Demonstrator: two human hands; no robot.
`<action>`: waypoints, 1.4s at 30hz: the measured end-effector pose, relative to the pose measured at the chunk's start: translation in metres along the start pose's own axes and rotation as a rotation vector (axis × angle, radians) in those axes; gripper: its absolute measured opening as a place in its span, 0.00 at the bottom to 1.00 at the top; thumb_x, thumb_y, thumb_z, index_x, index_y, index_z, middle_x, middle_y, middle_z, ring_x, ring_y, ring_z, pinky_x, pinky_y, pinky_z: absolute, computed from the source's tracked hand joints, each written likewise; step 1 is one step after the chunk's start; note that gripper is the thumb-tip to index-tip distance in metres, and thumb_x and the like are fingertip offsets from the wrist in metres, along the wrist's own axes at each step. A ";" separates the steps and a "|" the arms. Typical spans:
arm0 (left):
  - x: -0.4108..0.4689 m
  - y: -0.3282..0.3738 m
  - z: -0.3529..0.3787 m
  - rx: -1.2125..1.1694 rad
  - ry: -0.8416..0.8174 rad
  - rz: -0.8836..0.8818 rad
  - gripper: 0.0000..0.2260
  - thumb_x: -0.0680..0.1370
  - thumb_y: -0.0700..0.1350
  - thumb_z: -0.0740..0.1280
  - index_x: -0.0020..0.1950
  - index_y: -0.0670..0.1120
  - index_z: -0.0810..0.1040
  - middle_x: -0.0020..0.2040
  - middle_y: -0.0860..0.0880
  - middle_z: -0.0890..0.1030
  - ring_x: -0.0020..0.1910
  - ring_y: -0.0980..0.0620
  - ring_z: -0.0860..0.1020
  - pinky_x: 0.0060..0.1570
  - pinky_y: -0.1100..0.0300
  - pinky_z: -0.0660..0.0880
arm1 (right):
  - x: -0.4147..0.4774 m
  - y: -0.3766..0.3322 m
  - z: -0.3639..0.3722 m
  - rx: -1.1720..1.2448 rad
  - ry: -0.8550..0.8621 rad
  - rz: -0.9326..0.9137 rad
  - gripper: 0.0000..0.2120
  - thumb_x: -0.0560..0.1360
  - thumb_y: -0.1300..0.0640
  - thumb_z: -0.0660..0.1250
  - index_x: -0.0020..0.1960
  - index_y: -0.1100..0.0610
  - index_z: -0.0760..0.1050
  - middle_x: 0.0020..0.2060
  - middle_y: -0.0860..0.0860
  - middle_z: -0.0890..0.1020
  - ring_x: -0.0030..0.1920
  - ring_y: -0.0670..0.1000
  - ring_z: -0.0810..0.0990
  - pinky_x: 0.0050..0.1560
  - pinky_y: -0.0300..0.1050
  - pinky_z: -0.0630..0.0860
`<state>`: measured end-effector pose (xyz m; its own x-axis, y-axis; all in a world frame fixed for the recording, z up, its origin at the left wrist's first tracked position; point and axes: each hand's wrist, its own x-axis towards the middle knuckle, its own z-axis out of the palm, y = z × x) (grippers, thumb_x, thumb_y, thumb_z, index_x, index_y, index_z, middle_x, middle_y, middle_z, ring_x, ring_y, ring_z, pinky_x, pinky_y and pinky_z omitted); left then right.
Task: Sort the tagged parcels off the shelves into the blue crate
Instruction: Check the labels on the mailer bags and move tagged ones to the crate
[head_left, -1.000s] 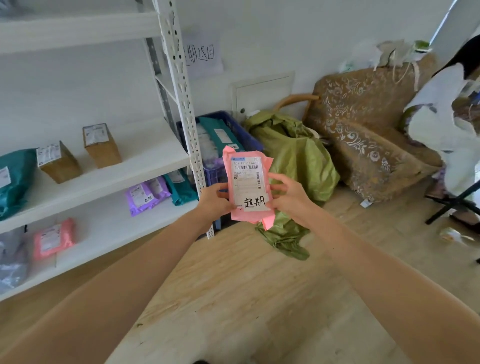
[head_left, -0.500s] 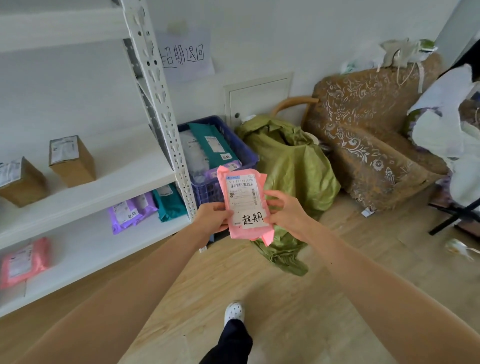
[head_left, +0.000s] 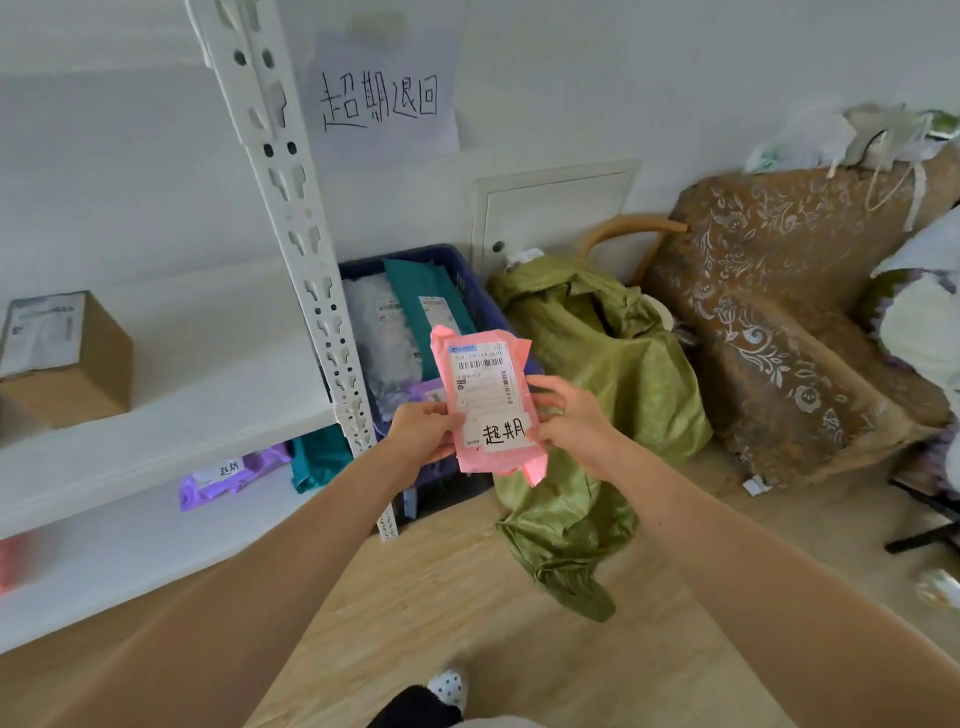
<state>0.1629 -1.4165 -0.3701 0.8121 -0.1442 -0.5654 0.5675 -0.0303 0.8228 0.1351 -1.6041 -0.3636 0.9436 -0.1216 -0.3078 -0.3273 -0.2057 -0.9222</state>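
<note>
Pink parcel (head_left: 485, 405) stands upright between both hands, its label and handwritten tag (head_left: 501, 434) facing the camera. The left hand (head_left: 421, 434) pinches its lower left edge, and the right hand (head_left: 571, 421) grips the lower right edge with curled fingers. The blue crate (head_left: 480, 299) sits just beyond the hands, behind the parcel, with other parcels inside. Left of the left hand, a purple parcel (head_left: 228, 475) lies on the lower shelf (head_left: 130, 561). A green sack (head_left: 597, 364) slumps beyond the right hand.

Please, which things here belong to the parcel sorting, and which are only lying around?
Job: pink parcel with a handwritten tag, held in left hand and right hand; blue crate, with parcels inside; purple tagged parcel on the lower shelf.
Lying about: green sack beside the crate; brown patterned armchair.
</note>
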 end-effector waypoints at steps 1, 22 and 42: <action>0.011 0.003 -0.001 -0.007 0.000 -0.011 0.12 0.78 0.34 0.64 0.62 0.34 0.74 0.59 0.40 0.80 0.57 0.42 0.80 0.51 0.54 0.77 | 0.011 -0.002 0.001 -0.006 -0.002 0.006 0.34 0.65 0.79 0.67 0.68 0.58 0.69 0.55 0.56 0.79 0.54 0.55 0.79 0.38 0.44 0.77; 0.210 0.075 0.040 -0.387 0.280 -0.200 0.10 0.77 0.30 0.62 0.58 0.37 0.73 0.53 0.41 0.80 0.41 0.48 0.80 0.42 0.56 0.78 | 0.267 -0.023 -0.047 -0.069 -0.227 0.112 0.24 0.71 0.68 0.70 0.67 0.60 0.71 0.48 0.53 0.80 0.41 0.47 0.79 0.38 0.37 0.75; 0.284 0.080 0.055 -0.652 0.422 -0.244 0.11 0.76 0.30 0.64 0.53 0.44 0.74 0.48 0.46 0.81 0.45 0.49 0.80 0.42 0.58 0.76 | 0.377 -0.014 -0.021 0.109 -0.418 0.338 0.17 0.74 0.62 0.71 0.60 0.56 0.72 0.51 0.53 0.82 0.42 0.51 0.84 0.36 0.45 0.80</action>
<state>0.4320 -1.5138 -0.4615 0.5640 0.1811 -0.8057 0.5946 0.5880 0.5484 0.4942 -1.6673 -0.4618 0.7327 0.2375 -0.6377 -0.6300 -0.1175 -0.7676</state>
